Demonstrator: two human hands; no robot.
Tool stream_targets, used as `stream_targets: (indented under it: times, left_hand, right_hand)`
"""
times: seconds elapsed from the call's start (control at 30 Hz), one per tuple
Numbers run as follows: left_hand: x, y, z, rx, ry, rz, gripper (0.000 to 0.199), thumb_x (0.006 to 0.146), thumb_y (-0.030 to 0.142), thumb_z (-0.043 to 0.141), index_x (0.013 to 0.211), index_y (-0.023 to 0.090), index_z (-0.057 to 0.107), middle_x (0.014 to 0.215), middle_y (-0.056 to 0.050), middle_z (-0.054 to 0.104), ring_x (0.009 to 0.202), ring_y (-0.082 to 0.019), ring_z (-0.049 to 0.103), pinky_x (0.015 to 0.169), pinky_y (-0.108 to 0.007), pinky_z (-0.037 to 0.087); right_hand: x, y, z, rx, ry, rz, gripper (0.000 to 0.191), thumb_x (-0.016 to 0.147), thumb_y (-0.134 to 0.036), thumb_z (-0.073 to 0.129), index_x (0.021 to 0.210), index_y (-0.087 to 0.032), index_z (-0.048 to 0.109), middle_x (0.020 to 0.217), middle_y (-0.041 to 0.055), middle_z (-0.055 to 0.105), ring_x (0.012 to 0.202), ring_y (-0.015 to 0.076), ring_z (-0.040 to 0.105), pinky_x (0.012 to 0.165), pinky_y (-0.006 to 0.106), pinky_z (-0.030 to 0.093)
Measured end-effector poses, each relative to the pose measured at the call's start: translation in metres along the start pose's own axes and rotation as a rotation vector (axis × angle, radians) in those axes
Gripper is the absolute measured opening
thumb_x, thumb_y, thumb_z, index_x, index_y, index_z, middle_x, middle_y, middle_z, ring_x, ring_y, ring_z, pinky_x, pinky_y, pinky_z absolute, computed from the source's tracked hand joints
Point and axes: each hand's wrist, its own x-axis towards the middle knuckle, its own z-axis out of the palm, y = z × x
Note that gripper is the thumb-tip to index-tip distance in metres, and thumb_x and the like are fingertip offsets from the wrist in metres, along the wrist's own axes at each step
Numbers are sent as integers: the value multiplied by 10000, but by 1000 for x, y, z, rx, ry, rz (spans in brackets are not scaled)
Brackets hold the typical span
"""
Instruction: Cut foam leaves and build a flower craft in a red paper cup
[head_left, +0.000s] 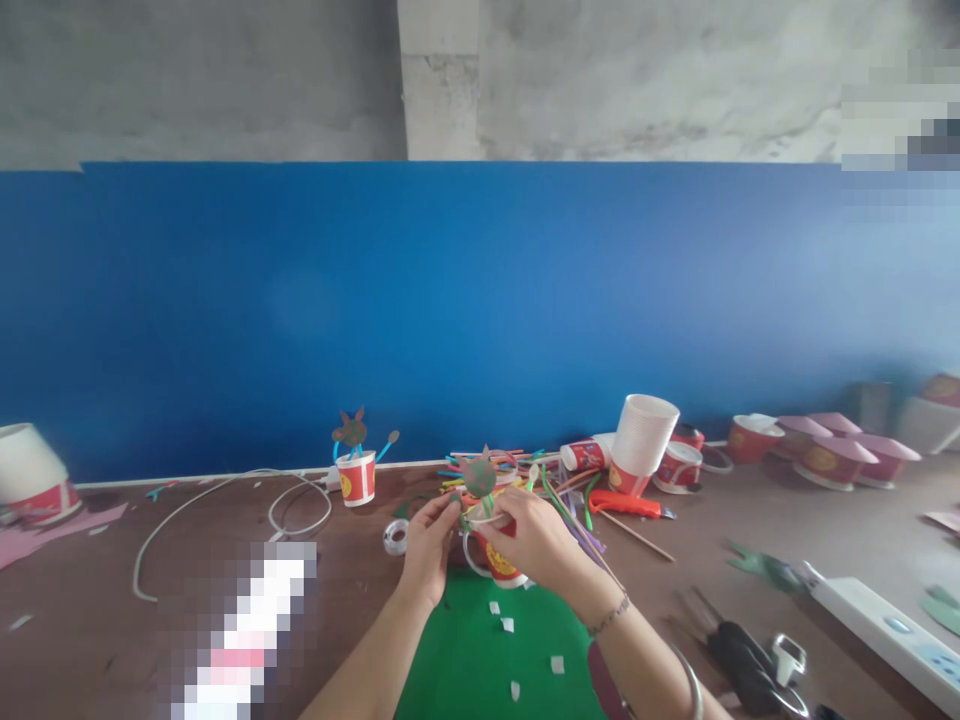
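Observation:
A red and white paper cup (pixel 504 566) stands at the far end of the green mat. A brownish animal-head cut-out (pixel 480 478) rises above its rim on a green stem. My right hand (pixel 536 530) is closed at the cup's rim, its fingers covering part of the opening. On the cup's left side my left hand (pixel 431 545) pinches a small dark paper piece (pixel 456 503), partly hidden by the fingertips. A white curved strip (pixel 471 552) sticks out from the cup's left. A pale spoon-shaped end (pixel 533 474) shows behind my right hand.
Coloured pipe cleaners or straws (pixel 450 468) lie behind the cup. To the left are a finished-looking cup figure (pixel 358 478), a tape roll (pixel 395 537) and a white cable (pixel 300 515). To the right are stacked cups (pixel 643 440), an orange cutter (pixel 626 503), scissors (pixel 742 660) and a power strip (pixel 885 625).

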Motion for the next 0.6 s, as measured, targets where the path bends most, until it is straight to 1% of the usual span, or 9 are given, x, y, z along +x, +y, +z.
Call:
stream_targets:
  times: [0.1, 0.27, 0.37, 0.47, 0.53, 0.6]
  left_hand:
    - [-1, 0, 2, 33, 3, -3, 302, 563, 280, 778, 813, 132, 698, 824, -78, 714, 727, -157, 634, 718, -261, 460]
    - [-1, 0, 3, 116, 34, 13, 303, 571, 308, 769, 805, 128, 705, 802, -77, 711, 693, -163, 626, 668, -261, 460]
    - [-2, -1, 3, 160, 66, 23, 291, 582, 321, 762, 794, 130, 705, 770, -62, 705, 642, -138, 601, 616, -236, 447]
    - [-2, -2, 2, 200, 78, 31, 279, 589, 348, 754, 743, 121, 699, 695, -48, 688, 580, -118, 567, 556, -215, 420]
    - [-2, -4, 0, 231, 79, 46, 278, 599, 362, 745, 713, 115, 692, 669, -47, 679, 570, -118, 561, 544, -213, 410]
    - [-1, -6, -1, 254, 83, 61, 281, 611, 372, 735, 713, 114, 692, 685, -55, 684, 587, -128, 570, 553, -218, 414]
  right_hand:
    - [0, 0, 2, -37, 14, -7, 184, 770, -231, 554, 601, -182, 498, 682, 15, 574, 660, 143, 531, 601, 228, 371]
    - [-2, 1, 8, -73, 33, -13, 121, 768, -209, 553, 651, -184, 533, 734, 29, 587, 717, 155, 549, 650, 238, 400]
    - [-3, 1, 11, -115, 38, -12, 105, 772, -209, 545, 669, -187, 537, 753, 33, 590, 730, 166, 546, 652, 247, 400]
    - [-4, 0, 13, -146, 38, -9, 106, 772, -206, 542, 668, -188, 535, 757, 36, 587, 742, 173, 542, 652, 252, 399]
    - [-4, -1, 13, -161, 34, -5, 105, 769, -201, 543, 665, -189, 534, 754, 40, 584, 746, 175, 541, 649, 252, 398]
    - [-4, -3, 13, -170, 31, -5, 100, 768, -198, 540, 668, -190, 538, 754, 43, 582, 748, 176, 541, 644, 252, 398]
